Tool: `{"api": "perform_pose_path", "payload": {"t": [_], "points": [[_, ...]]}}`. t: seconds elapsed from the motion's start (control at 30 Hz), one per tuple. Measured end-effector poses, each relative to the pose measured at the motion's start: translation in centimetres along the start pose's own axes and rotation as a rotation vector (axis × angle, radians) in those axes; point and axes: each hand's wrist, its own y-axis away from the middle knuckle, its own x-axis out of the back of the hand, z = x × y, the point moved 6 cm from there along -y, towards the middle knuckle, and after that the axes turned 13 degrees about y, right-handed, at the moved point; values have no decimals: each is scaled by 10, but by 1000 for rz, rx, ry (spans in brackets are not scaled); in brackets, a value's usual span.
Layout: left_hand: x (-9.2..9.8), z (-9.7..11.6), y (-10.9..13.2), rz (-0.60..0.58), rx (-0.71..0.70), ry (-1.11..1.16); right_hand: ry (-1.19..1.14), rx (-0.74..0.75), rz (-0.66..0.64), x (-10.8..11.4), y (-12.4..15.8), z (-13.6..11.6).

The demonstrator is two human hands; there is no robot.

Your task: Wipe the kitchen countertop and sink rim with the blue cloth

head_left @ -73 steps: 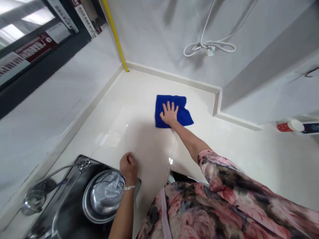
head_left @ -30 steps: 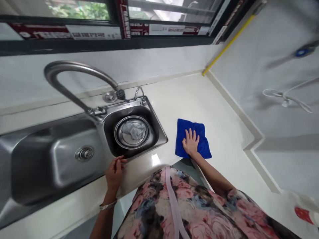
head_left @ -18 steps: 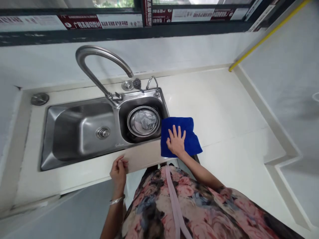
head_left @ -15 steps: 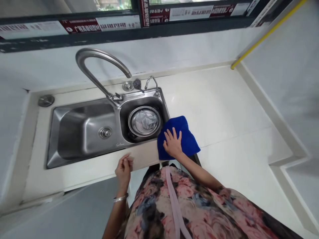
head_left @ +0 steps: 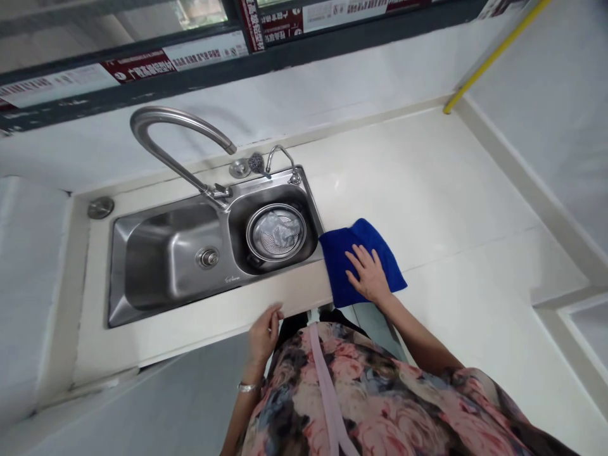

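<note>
A blue cloth (head_left: pixel 339 253) lies spread on the pale countertop (head_left: pixel 456 190), just right of the sink, one edge at the counter's front. My right hand (head_left: pixel 370 275) rests flat on it with fingers spread, pressing from above rather than gripping. At the front edge of the counter, left of the cloth, is my left hand (head_left: pixel 265 332), its fingers curled together. I see nothing in them. The steel double sink (head_left: pixel 228 253) is beside the cloth. In its right basin sits a round metal pot with a perforated strainer (head_left: pixel 275 244), and a crumpled greyish cloth or plastic (head_left: pixel 280 227) lies inside.
A tall curved faucet (head_left: pixel 183 120) arches over the sink, with a smaller tap (head_left: pixel 282 152) to its right. A scrubber (head_left: pixel 256 163) and round metal lids (head_left: pixel 240 168) lie behind the sink. A yellow pipe (head_left: pixel 496 57) runs down the right corner wall.
My right hand and the blue cloth have slid right along the counter, off the sink's corner. My left hand has moved right and lower, towards my body. The view has shifted slightly.
</note>
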Motion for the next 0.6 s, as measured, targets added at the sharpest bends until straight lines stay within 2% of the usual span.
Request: {"api": "perform_pose_path", "payload": {"t": [0.1,0.2,0.27,0.37,0.47,0.6], "points": [[9,-13,-7,47,-59,-72,87,-209,11,0,18,38],[44,-38,-14,226,-35,-158,187,-410,26,0,35,66],[72,-58,-14,319,20,-183,228,-472,33,-1,38,73],[97,-81,-12,326,94,-169,245,-507,44,-1,36,77],[98,-90,-8,317,154,-145,240,-527,65,-1,33,80],[84,-84,-5,402,125,-180,229,-527,95,-2,35,85]]}}
